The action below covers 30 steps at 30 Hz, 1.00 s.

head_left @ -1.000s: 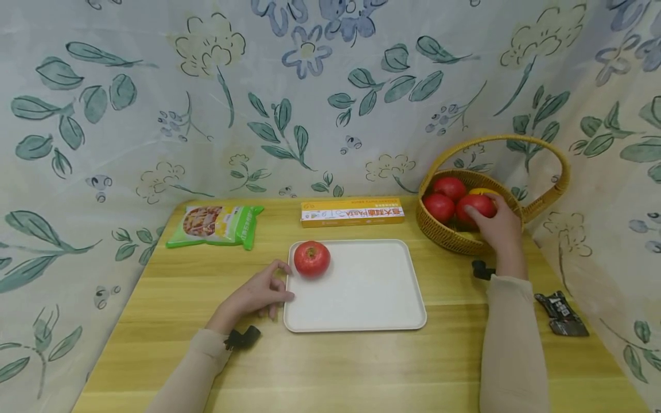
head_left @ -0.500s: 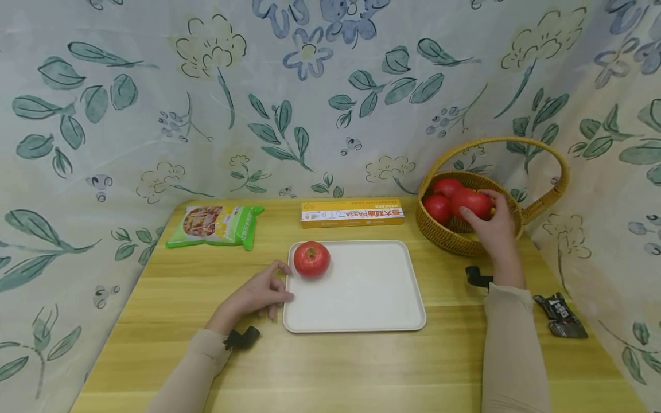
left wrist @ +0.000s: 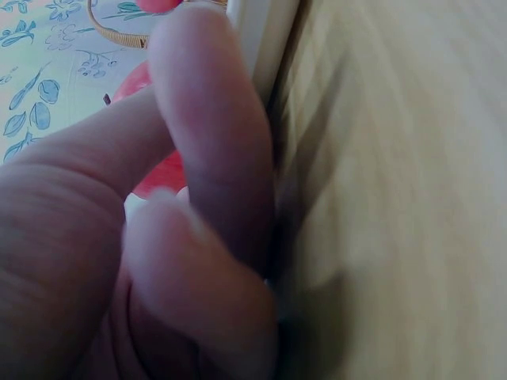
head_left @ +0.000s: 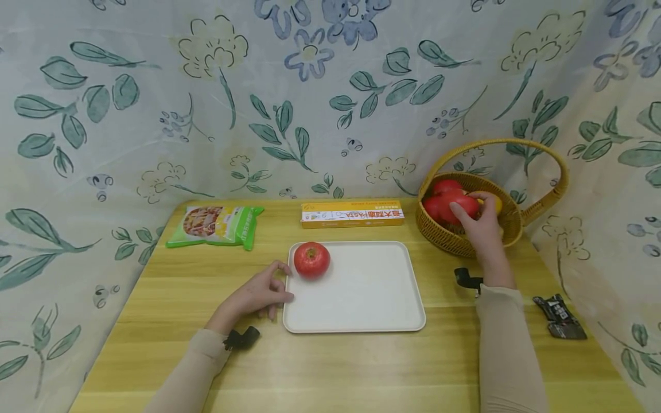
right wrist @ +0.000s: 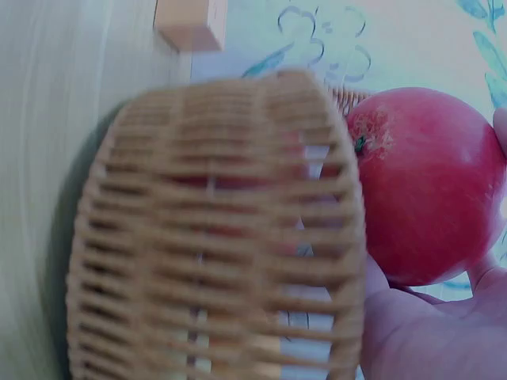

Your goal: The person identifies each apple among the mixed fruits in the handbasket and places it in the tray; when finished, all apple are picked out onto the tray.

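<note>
Head view, upper right: the right hand (head_left: 488, 232) grips a red fruit (head_left: 463, 207) at the basket's (head_left: 443, 237) mouth; left hand's (head_left: 260, 291) loosely bent fingers touch the tray's (head_left: 366, 292) left edge.

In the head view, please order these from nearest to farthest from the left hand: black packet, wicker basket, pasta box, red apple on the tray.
1. Red apple: on the white tray, beside the left hand.
2. Pasta box: behind the tray.
3. Wicker basket: back right.
4. Black packet: far right.
</note>
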Available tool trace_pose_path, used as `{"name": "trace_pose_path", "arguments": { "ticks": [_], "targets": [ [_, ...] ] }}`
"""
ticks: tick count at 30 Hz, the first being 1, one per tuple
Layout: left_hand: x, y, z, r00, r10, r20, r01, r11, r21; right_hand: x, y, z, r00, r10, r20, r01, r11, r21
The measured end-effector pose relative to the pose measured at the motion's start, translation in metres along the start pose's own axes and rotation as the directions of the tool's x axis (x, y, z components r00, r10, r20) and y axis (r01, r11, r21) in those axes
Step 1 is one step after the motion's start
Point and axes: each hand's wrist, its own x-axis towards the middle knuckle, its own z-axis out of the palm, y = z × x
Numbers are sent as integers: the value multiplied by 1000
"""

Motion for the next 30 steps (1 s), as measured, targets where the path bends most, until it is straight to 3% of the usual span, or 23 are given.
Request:
{"name": "trace_pose_path", "arguments": {
  "ticks": [9, 17, 24, 30],
  "targets": [
    [0, -1, 0, 1000, 9, 2, -9, 1000, -4, -13, -18, 28, 992, -59, 110, 66, 996, -65],
    [1, -3, -1, 1000, 7, 2, -7, 1000, 1, -27, -35, 52, 975, -157, 160, 171, 982, -80],
    [1, -1, -1, 1000, 6, 1, -6, 1000, 1, -37, -39, 73, 954, -143, 264, 180, 976, -122],
    [1, -1, -1, 1000, -9, 0, 9, 1000, -2, -42, -30, 93, 927, -128, 352, 194, 968, -159]
  ]
}}
